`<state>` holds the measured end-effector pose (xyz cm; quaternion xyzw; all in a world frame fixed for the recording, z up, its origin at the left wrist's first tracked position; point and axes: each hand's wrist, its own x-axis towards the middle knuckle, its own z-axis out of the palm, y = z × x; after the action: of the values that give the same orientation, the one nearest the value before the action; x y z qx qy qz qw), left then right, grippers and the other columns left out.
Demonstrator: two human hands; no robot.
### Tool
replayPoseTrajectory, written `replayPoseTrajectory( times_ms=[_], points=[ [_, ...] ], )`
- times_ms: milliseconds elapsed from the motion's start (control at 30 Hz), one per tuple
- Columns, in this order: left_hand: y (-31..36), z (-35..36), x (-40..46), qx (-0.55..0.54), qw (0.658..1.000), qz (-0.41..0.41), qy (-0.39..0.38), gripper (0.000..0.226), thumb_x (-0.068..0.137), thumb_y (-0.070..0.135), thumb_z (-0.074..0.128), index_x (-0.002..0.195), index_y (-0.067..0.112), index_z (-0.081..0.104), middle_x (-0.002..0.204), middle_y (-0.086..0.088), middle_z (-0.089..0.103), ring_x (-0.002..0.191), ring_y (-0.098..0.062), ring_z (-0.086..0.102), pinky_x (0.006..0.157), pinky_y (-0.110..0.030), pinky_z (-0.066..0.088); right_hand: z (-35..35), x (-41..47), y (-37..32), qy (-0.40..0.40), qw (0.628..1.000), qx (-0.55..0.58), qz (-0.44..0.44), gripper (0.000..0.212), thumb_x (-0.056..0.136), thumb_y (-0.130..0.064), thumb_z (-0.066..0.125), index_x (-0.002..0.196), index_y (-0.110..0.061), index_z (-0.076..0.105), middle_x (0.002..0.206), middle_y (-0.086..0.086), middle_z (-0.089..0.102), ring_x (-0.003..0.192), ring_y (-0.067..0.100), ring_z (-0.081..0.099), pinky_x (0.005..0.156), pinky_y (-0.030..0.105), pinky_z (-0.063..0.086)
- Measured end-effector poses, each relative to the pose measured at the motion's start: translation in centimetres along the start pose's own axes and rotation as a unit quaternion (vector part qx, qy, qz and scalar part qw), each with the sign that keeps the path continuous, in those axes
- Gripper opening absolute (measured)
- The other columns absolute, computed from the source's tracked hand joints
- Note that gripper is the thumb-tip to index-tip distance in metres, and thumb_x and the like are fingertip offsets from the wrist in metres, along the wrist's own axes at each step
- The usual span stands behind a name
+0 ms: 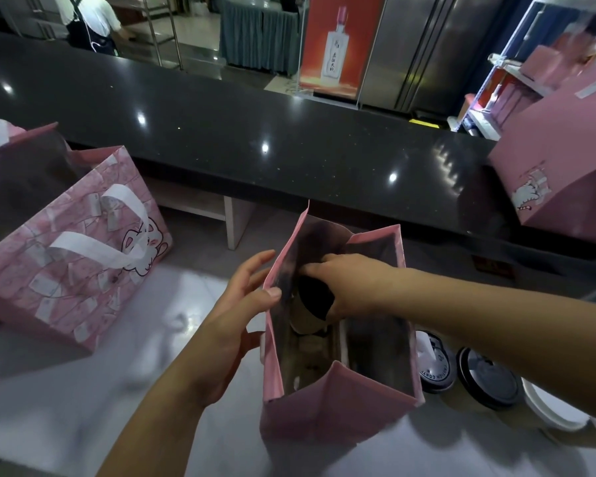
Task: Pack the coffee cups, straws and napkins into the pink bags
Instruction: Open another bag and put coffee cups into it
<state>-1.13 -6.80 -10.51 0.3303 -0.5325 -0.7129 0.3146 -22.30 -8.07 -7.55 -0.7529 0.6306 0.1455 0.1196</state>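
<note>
We think the main risk here is the coffee cup (312,306) tipping as it goes down into the open pink bag (338,401): the bag is paper, stands on the pale worktop (83,407) only by its own folds, and could lean or buckle if the cup catches the wall or lands off-centre on whatever already sits at the bottom. A tilted cup could leak at the lid. A second risk, as we judge it, is the right forearm crossing over the cups waiting beside the bag (486,376); a careless pull-back could knock one over. Our right hand (341,287) is inside the bag's mouth, fingers curled over the dark lid and upper part of the cup, gripping it from above. Our left hand (241,304) is outside on the left wall, thumb hooked over the rim and fingers spread fairly wide, holding the mouth open. The inside of the bag is dim, so we cannot say for certain what lies under the cup. A second pink bag (76,256) stands to the left, well apart.
</note>
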Motion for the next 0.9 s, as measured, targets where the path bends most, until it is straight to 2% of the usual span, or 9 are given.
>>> replayPoseTrajectory(
  times_ms=[100, 200, 433, 600, 800, 900],
  points=[
    [0.0, 0.0, 0.1, -0.007, 1.000, -0.002, -0.001, 0.063, 0.066, 0.050, 0.064, 0.128, 0.049, 0.054, 0.128, 0.009, 0.063, 0.117, -0.021, 0.063, 0.092, -0.051, 0.055, -0.3, -0.2, 0.2, 0.011, 1.000, 0.003, -0.003, 0.069, 0.078, -0.030, 0.077, 0.138, -0.027, 0.043, 0.125, 0.003, 0.056, 0.109, 0.025, 0.058, 0.085, 0.036, 0.055],
    [-0.1, 0.0, 0.3, -0.003, 1.000, -0.003, 0.003, 0.051, 0.075, 0.042, 0.060, 0.125, 0.051, 0.055, 0.122, 0.015, 0.064, 0.115, -0.018, 0.064, 0.093, -0.052, 0.056, -0.5, -0.3, 0.3, 0.015, 1.000, 0.005, -0.002, 0.072, 0.078, -0.027, 0.078, 0.139, -0.027, 0.040, 0.124, 0.004, 0.058, 0.110, 0.026, 0.058, 0.085, 0.037, 0.055],
    [-0.1, 0.0, 0.5, 0.013, 1.000, -0.009, 0.001, 0.048, 0.076, 0.044, 0.057, 0.122, 0.055, 0.054, 0.119, 0.019, 0.064, 0.111, -0.016, 0.064, 0.090, -0.046, 0.058, -0.6, -0.2, 0.9, 0.017, 0.999, 0.032, -0.001, 0.073, 0.075, -0.028, 0.080, 0.139, -0.028, 0.044, 0.129, 0.001, 0.055, 0.115, 0.023, 0.055, 0.088, 0.034, 0.054],
    [0.1, 0.2, 0.4, 0.008, 1.000, -0.011, -0.002, 0.048, 0.076, 0.042, 0.058, 0.123, 0.054, 0.055, 0.125, 0.014, 0.062, 0.115, -0.020, 0.063, 0.092, -0.052, 0.056, 0.3, 0.5, 1.2, -0.020, 0.999, 0.043, -0.004, 0.069, 0.078, -0.023, 0.078, 0.139, -0.025, 0.047, 0.132, 0.002, 0.055, 0.115, 0.022, 0.055, 0.088, 0.033, 0.054],
    [0.0, 0.1, 0.2, 0.006, 1.000, -0.014, -0.010, 0.059, 0.069, 0.049, 0.065, 0.127, 0.051, 0.053, 0.132, 0.009, 0.060, 0.119, -0.024, 0.061, 0.095, -0.056, 0.053, 1.0, 1.1, 1.7, -0.024, 0.998, 0.059, -0.012, 0.068, 0.080, -0.020, 0.076, 0.140, -0.028, 0.046, 0.133, 0.001, 0.053, 0.117, 0.022, 0.055, 0.088, 0.030, 0.053],
    [-0.1, 0.2, 0.2, 0.003, 1.000, -0.012, -0.012, 0.055, 0.072, 0.045, 0.065, 0.125, 0.051, 0.055, 0.130, 0.009, 0.061, 0.118, -0.024, 0.062, 0.095, -0.057, 0.053, 1.9, 1.4, 1.7, -0.028, 0.998, 0.060, -0.017, 0.069, 0.080, -0.019, 0.076, 0.140, -0.027, 0.045, 0.134, 0.002, 0.053, 0.118, 0.023, 0.055, 0.090, 0.033, 0.053]
  ],
)
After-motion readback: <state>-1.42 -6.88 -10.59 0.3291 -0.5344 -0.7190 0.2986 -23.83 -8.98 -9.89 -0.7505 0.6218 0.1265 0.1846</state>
